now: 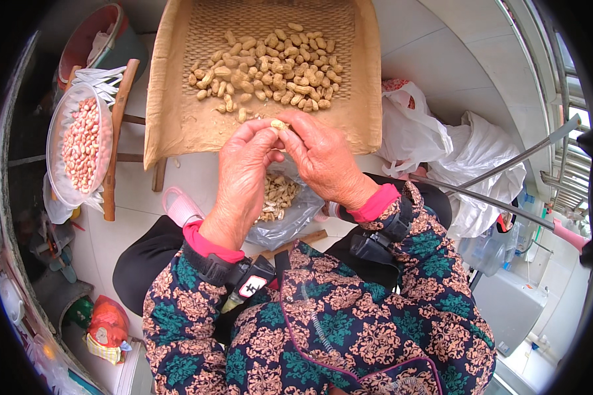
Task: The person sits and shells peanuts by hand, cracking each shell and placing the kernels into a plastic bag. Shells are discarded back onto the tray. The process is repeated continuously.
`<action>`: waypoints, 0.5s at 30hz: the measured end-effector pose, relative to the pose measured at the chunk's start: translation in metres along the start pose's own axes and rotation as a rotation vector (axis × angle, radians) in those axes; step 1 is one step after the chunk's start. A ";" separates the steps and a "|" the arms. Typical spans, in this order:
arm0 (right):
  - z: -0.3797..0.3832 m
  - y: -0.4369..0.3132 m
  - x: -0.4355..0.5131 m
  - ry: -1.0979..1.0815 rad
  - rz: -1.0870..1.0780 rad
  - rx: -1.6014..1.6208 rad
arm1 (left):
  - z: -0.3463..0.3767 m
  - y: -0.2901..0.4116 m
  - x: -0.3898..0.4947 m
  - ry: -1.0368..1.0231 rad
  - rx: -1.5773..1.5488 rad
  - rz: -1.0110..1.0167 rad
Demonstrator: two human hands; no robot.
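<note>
Between the fingertips of my left hand (247,173) and my right hand (324,157) is a single peanut in its shell (278,124), pinched from both sides. Both hands are just over the near edge of a woven winnowing basket (262,139). A heap of unshelled peanuts (281,64) lies in the basket beyond my fingers. Below my hands, a grey plastic bag (296,217) on the floor holds empty peanut shells (279,195). At the left, a clear plastic bowl (55,143) contains shelled pink peanut kernels (81,148).
The bowl rests on a small wooden stool (120,133). Behind it stands a bucket (128,47). White plastic bags (410,123) lie right of the basket. A metal pole with a pink end (499,202) slants across the right side. A red bag (107,321) sits at lower left.
</note>
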State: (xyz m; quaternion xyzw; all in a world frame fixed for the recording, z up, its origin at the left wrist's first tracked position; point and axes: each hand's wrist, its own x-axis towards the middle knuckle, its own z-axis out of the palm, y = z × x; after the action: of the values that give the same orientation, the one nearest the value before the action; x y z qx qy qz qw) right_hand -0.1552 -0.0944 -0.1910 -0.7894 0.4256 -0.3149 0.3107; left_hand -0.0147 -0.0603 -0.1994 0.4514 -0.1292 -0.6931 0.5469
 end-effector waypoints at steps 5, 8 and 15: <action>0.001 -0.006 0.003 -0.002 0.045 -0.025 | 0.003 0.001 0.005 -0.007 -0.018 0.004; 0.005 -0.007 0.009 0.066 0.028 -0.031 | 0.006 0.005 0.008 -0.045 -0.073 0.048; 0.017 -0.007 0.022 0.131 -0.008 -0.061 | 0.012 0.010 0.019 0.056 -0.156 0.070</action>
State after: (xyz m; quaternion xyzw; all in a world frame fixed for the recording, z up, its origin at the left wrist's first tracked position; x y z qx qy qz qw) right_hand -0.1293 -0.1071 -0.1907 -0.7778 0.4515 -0.3540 0.2566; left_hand -0.0172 -0.0842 -0.1947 0.4219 -0.0752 -0.6686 0.6077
